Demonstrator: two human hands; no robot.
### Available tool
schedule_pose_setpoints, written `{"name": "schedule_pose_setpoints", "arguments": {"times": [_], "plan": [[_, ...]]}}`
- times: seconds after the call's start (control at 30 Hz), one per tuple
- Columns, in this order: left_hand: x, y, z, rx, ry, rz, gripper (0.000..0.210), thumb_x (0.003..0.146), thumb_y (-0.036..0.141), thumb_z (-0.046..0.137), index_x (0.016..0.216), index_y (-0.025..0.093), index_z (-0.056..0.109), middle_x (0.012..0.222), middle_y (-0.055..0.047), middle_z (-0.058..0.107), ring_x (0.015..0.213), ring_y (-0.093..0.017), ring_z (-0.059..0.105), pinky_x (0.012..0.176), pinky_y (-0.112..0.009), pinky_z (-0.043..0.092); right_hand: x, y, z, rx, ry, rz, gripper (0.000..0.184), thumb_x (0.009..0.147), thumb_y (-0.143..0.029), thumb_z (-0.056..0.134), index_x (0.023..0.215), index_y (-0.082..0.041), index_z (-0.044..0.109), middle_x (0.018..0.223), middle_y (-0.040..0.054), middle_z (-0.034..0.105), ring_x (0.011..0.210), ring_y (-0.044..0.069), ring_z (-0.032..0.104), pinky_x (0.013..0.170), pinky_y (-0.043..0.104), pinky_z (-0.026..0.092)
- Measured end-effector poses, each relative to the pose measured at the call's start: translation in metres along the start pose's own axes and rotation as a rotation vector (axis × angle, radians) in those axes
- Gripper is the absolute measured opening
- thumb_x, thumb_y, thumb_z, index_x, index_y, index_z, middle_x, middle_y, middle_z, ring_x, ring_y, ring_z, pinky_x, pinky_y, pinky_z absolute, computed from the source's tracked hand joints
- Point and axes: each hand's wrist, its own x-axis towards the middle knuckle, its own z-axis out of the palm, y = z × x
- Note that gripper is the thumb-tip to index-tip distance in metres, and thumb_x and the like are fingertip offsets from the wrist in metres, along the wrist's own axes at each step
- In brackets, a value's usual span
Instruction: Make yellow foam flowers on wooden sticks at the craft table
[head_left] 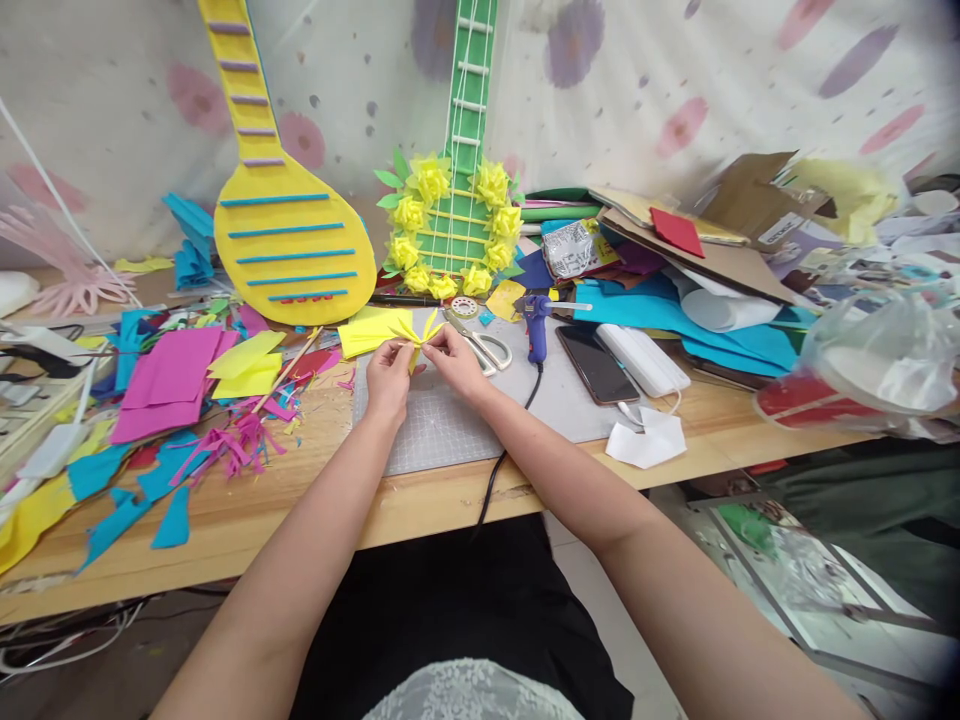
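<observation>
Both of my hands pinch a small yellow paper flower (417,336) with pointed petals, held above the grey cutting mat (442,430). My left hand (391,378) grips its lower left part, and the fingers of my right hand (452,358) close on its right side. Flat yellow paper (369,332) lies just behind my left hand. Scissors with pale handles (491,350) rest on the mat beside my right hand. Farther right stands a blue glue gun (535,325), its black cord running down over the table edge.
A yellow paper instrument (292,240) and a green one with yellow flowers (457,225) lean at the back. Magenta paper (169,385) and scraps cover the left side. A phone (596,362), white power bank (643,362) and bagged red cup (817,395) are on the right.
</observation>
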Motion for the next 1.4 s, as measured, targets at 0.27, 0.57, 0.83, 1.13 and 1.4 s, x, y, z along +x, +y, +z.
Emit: {"name": "schedule_pose_setpoints", "arguments": {"times": [0.27,0.57,0.83,1.13,1.4], "plan": [[-0.003,0.001,0.001,0.015,-0.031,0.002,0.018,0.058,0.030,0.064,0.063,0.018,0.052,0.070,0.004,0.054,0.065,-0.008,0.051,0.060,-0.021,0.048,0.001,-0.004,-0.002,0.217,-0.015,0.129,0.017,0.066,-0.021,0.054,0.061,-0.020,0.038,0.061,-0.0060,0.045,0.062,0.010,0.044,0.062,0.024,0.036],[0.000,0.002,0.002,0.043,0.043,-0.099,0.013,0.061,0.030,0.061,0.058,0.019,0.056,0.064,0.001,0.055,0.069,-0.013,0.053,0.059,-0.025,0.049,0.001,0.001,-0.003,0.118,-0.068,0.082,0.011,0.071,-0.026,0.052,0.068,-0.020,0.043,0.070,-0.0038,0.051,0.069,0.011,0.049,0.069,0.027,0.039],[0.003,0.002,0.001,0.043,0.077,-0.103,0.008,0.057,0.025,0.065,0.056,0.018,0.061,0.064,0.001,0.058,0.063,-0.011,0.052,0.058,-0.025,0.046,-0.001,0.002,-0.004,-0.062,-0.071,0.036,0.008,0.076,-0.024,0.047,0.071,-0.020,0.042,0.072,-0.0029,0.052,0.071,0.011,0.050,0.067,0.026,0.039],[0.004,0.001,0.000,0.002,0.078,-0.007,0.016,0.055,0.026,0.066,0.049,0.017,0.053,0.054,0.004,0.051,0.055,-0.008,0.048,0.054,-0.021,0.038,-0.008,-0.005,-0.008,-0.555,-0.073,-0.304,0.015,0.087,-0.029,0.041,0.081,-0.018,0.048,0.082,0.0056,0.056,0.078,0.017,0.046,0.071,0.029,0.032],[0.003,0.001,-0.001,-0.027,0.077,-0.103,0.012,0.055,0.025,0.068,0.056,0.017,0.060,0.062,0.002,0.059,0.060,-0.010,0.053,0.057,-0.023,0.041,-0.003,-0.004,-0.005,-0.612,-0.059,-0.338,0.016,0.088,-0.026,0.040,0.076,-0.019,0.049,0.076,0.0045,0.055,0.074,0.018,0.042,0.070,0.030,0.030]]}}
